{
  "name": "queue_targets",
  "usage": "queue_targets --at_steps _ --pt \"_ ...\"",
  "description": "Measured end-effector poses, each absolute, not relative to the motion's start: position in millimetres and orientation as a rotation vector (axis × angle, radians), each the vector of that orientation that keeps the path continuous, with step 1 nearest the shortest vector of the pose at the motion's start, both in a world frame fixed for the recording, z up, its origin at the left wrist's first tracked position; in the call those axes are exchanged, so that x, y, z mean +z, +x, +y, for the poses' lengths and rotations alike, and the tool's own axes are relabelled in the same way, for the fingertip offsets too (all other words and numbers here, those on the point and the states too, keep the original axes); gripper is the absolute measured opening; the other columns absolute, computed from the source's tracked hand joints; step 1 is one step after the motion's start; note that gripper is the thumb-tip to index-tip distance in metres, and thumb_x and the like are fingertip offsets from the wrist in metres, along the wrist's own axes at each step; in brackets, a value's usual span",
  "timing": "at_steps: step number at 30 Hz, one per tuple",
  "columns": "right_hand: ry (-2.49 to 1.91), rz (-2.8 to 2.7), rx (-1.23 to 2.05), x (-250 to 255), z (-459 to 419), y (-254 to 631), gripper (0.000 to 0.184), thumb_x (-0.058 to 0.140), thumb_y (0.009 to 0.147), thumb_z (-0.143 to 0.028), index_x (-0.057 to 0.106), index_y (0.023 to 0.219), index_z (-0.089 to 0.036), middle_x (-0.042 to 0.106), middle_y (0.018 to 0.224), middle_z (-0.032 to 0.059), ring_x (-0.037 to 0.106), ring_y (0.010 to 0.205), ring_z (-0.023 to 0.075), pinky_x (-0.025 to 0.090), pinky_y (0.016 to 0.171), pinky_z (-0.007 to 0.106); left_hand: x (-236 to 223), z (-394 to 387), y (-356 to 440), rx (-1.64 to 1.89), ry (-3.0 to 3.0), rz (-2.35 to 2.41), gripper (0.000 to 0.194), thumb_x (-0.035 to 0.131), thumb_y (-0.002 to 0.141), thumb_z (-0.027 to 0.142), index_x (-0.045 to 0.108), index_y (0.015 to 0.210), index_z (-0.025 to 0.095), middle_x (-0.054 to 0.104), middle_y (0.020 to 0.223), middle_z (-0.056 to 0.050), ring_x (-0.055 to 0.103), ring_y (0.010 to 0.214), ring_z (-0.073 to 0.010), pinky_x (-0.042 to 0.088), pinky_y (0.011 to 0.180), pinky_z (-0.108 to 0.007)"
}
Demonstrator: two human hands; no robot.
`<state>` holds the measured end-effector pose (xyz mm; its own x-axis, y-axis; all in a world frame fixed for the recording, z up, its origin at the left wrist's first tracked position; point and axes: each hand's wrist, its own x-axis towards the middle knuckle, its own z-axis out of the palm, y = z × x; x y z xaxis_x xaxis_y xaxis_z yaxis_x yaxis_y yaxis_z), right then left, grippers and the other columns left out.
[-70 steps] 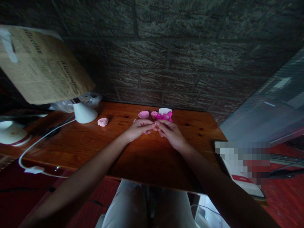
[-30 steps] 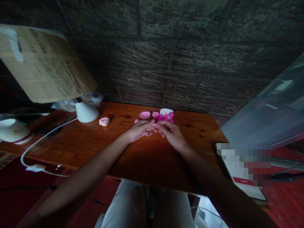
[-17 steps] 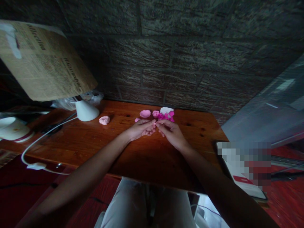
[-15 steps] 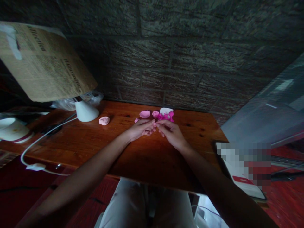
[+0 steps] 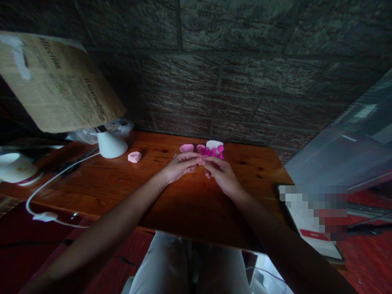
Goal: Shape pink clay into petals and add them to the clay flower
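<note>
both hands meet over the middle of the bench [image 5: 196, 200], fingertips together: the left hand [image 5: 181, 166] and the right hand [image 5: 219, 170] pinch a small pink piece [image 5: 201, 159] between thumbs and forefingers. the fingers hide most of it, so its shape is hard to tell.

just beyond the hands, on the far side of the bench, sit a pink shallow cup-shaped piece [image 5: 186, 148] and, to its right, a smaller pink round [image 5: 200, 149]. beside that lie bright magenta bits [image 5: 214, 152], in front of a white piece [image 5: 214, 144]. well to the left is a pale pink lump [image 5: 134, 157], near the white base of a lamp [image 5: 112, 145] with a printed paper shade [image 5: 65, 83]. a white cup [image 5: 16, 168] stands at the far left; a white cord [image 5: 59, 170] curves between it and the lamp. behind everything rises a dark stone-patterned wall [image 5: 196, 69].
</note>
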<state>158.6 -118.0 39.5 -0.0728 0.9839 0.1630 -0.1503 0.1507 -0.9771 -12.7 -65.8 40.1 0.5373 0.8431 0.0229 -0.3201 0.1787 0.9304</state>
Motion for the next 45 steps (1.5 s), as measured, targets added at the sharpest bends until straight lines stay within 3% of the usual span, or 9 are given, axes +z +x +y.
queue_targets --at_steps 9,19,23,33,39,45 --pt "-0.924 -1.111 1.294 39.5 -117.9 158.5 0.029 0.085 0.066 -0.041 0.078 0.084 -0.021 0.065 0.065 -0.0031 0.049 0.053 0.0075 0.036 0.051 0.024 42.6 -68.2 -13.5 0.899 1.171 0.581 0.037 0.096 0.058 0.034 0.079 0.085 0.015 0.070 0.070 -0.001 0.052 0.055 -0.0047 0.037 0.054 -0.020" --pt "-0.944 -1.176 1.285 41.1 -119.0 158.4 0.031 0.085 0.068 -0.042 0.079 0.090 -0.021 0.066 0.068 -0.0026 0.046 0.054 0.0074 0.035 0.052 0.025 37.5 -65.6 -15.0 0.918 1.376 0.529 0.032 0.085 0.075 0.041 0.074 0.089 0.014 0.061 0.064 0.003 0.047 0.053 -0.0053 0.032 0.050 -0.021" --pt "-0.935 -1.166 1.275 40.9 -119.2 158.0 0.030 0.085 0.067 -0.042 0.079 0.088 -0.021 0.063 0.062 -0.0037 0.047 0.053 0.0078 0.035 0.052 0.025 36.9 -64.9 -16.0 0.918 1.412 0.507 0.030 0.086 0.074 0.038 0.072 0.086 0.015 0.061 0.066 0.003 0.045 0.052 -0.0047 0.033 0.052 -0.021" --pt "-0.946 -1.145 1.308 39.8 -118.4 159.1 0.030 0.086 0.067 -0.041 0.080 0.090 -0.023 0.071 0.074 -0.0005 0.048 0.055 0.0076 0.035 0.052 0.025 37.4 -64.5 -16.6 0.897 1.356 0.567 0.040 0.083 0.075 0.049 0.073 0.093 0.014 0.066 0.078 -0.002 0.050 0.061 -0.0072 0.035 0.054 -0.020" --pt "-0.955 -1.131 1.329 40.3 -117.7 160.0 0.028 0.086 0.066 -0.041 0.079 0.085 -0.022 0.072 0.076 0.0003 0.049 0.056 0.0077 0.037 0.053 0.025 41.0 -64.4 -17.1 0.917 1.376 0.606 0.036 0.087 0.071 0.045 0.070 0.080 0.014 0.065 0.079 -0.002 0.056 0.069 -0.0094 0.038 0.057 -0.020" --pt "-0.983 -1.077 1.331 40.6 -116.6 161.8 0.037 0.088 0.061 -0.044 0.078 0.089 -0.021 0.074 0.077 0.0016 0.050 0.055 0.0075 0.037 0.051 0.024 46.4 -64.6 -16.6 0.975 1.321 0.601 0.039 0.087 0.071 0.046 0.078 0.090 0.013 0.059 0.066 0.000 0.043 0.054 -0.0055 0.028 0.049 -0.020"
